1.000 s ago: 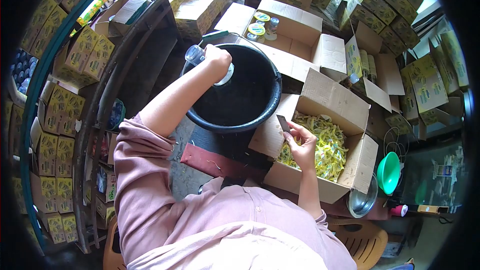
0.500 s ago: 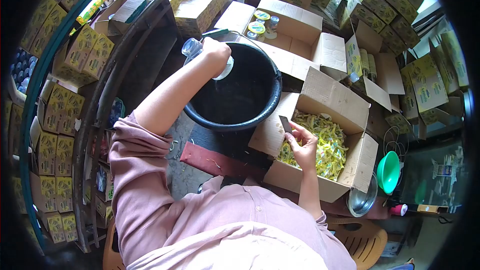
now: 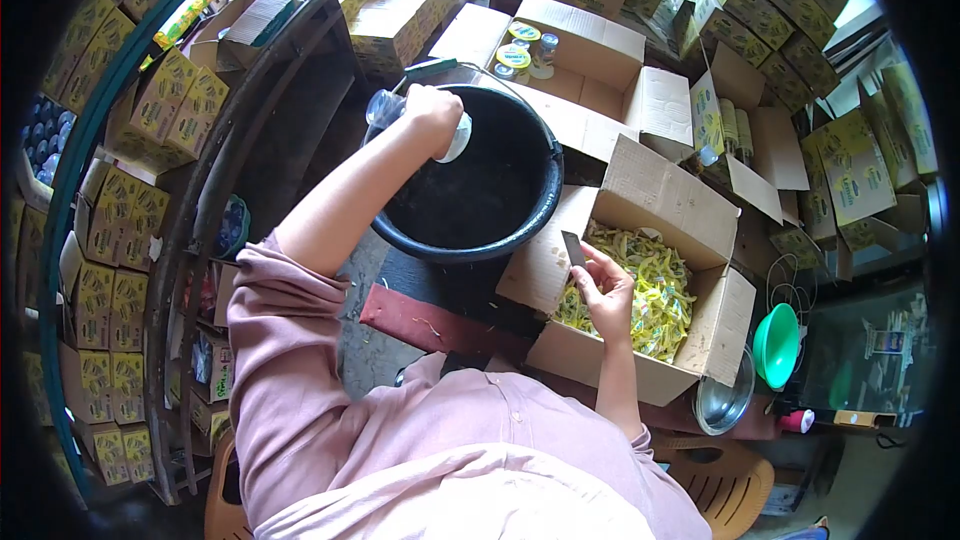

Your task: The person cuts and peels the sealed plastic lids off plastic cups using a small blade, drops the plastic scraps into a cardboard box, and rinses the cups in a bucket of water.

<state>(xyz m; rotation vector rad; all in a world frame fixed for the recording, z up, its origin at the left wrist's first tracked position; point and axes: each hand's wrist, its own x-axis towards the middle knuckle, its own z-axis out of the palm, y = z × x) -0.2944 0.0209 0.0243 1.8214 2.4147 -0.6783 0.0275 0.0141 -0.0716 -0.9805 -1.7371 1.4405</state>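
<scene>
one jar in left fingers, over bucket

From my remote seat I see a dusty-mauve button-front shirt, softly creased, with small buttons down its middle. I make out a left sleeve bunched in thick folds near the elbow, and a paler pink cloth draped across the front.

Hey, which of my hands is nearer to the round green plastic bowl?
Right. Your right hand is left of the bowl, over the open brown cardboard box; your left hand is farther off, over the round black bucket.
</scene>
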